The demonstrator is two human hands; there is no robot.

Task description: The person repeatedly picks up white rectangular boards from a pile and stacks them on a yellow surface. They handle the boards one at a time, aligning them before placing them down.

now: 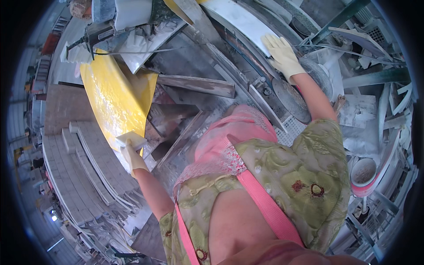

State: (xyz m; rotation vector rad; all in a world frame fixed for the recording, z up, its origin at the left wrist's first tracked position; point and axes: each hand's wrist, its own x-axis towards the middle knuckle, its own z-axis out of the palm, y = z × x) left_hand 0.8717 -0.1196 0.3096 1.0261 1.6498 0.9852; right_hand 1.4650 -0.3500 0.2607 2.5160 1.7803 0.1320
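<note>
My left hand [134, 159], in a cream glove, is closed on a small flat pale block [132, 138], its thumb lying across the top face. Just beyond it, a glossy yellow sheet [117, 99] drapes over the work area, apparently wet. Whether the block touches the sheet I cannot tell. At the upper right, my right hand [282, 56], gloved likewise, lies with fingers stretched out on the end of a long white curved strip [243, 23]. Its palm is turned away from view.
Stacked long grey strips [92, 165] lie at the left. A wooden bar [196, 85] juts out in the middle, near dusty boards and metal frames. To the right stand a round bucket [364, 171], a perforated white crate [291, 131] and scattered broken pieces.
</note>
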